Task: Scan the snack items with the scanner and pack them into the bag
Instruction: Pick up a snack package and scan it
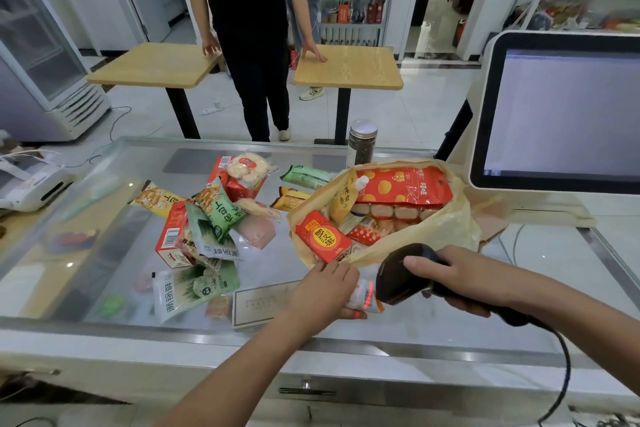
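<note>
My left hand (323, 289) grips a small white snack packet (363, 295) just in front of the yellow plastic bag (446, 230). My right hand (450, 274) holds the black corded scanner (403, 274), its nose almost touching the packet, and a red scan light falls on the packet's barcode. The bag lies open on the glass counter with several snacks inside, among them a red box (323, 237) and a red spotted pouch (403, 187). A loose pile of snack packets (207, 215) lies left of the bag.
A checkout monitor (568, 114) stands at the right, a receipt printer (31, 180) at the left edge, a jar (362, 142) behind the bag. A card (263, 302) lies on the glass counter (104, 184). A person in black (252, 28) stands between two wooden tables beyond.
</note>
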{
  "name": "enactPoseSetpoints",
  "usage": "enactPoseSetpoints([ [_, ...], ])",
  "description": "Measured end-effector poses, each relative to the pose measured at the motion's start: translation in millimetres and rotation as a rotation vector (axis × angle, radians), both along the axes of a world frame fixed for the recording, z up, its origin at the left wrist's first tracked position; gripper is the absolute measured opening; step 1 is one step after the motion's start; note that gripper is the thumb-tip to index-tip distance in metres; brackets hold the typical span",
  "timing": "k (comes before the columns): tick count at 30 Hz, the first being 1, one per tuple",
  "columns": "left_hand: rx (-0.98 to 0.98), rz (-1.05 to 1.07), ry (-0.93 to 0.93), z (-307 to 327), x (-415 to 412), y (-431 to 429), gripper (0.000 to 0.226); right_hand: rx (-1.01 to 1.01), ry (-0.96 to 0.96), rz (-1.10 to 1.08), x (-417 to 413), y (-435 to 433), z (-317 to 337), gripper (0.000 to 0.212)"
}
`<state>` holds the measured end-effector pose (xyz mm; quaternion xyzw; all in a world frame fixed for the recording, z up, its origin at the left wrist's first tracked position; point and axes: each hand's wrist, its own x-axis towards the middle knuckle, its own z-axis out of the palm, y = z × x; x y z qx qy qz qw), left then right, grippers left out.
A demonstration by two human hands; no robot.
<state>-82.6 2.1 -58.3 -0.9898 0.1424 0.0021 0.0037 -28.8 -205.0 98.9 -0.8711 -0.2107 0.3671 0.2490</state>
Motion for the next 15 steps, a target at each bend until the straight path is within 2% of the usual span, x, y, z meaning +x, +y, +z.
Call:
enactPoseSetpoints([
  [15,-0.042,-0.092,-0.033,-8,3,8,0.053,-0.094,0.026,-0.003,0,11,23,0.078],
])
